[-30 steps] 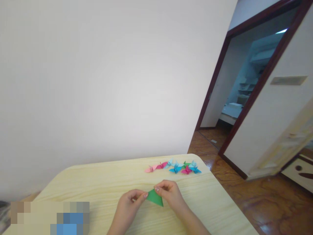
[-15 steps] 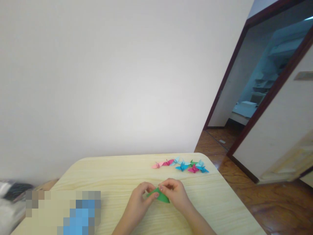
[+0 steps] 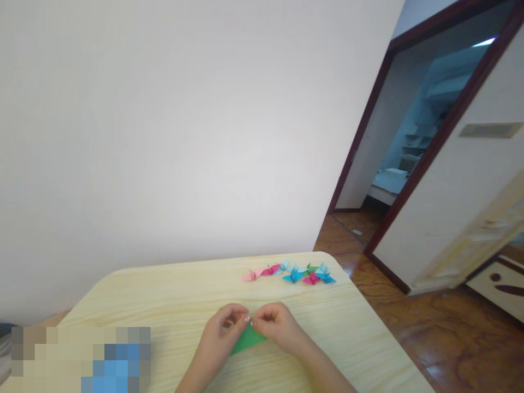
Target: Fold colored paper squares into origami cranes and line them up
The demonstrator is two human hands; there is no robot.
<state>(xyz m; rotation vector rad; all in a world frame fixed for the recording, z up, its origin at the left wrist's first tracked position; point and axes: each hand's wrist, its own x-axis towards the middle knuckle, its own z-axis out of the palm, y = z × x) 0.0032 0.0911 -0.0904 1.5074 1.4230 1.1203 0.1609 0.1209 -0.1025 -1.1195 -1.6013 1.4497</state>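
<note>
Between my two hands, low in the middle of the view, is a piece of green folding paper (image 3: 249,340), folded to a triangular shape. My left hand (image 3: 224,334) pinches its upper corner between thumb and forefinger. From the other side my right hand (image 3: 278,326) pinches the same corner, its fingertips close against the left ones. The fingers cover the tip of the paper. Beyond my hands, at the far right of the table, lie several folded paper cranes, among them a pink crane (image 3: 252,275), a blue crane (image 3: 293,275) and a magenta crane (image 3: 311,278).
The pale wood-grain table (image 3: 172,295) has rounded far corners and stands close to a white wall (image 3: 184,136). A pixelated patch (image 3: 82,357) hides the table's near left. To the right are a brown floor (image 3: 368,305) and a dark red door frame (image 3: 442,142).
The green paper has turned, and both hands now meet at its top corner; before, the left thumb lay across its face. The whole view has shifted slightly to the right.
</note>
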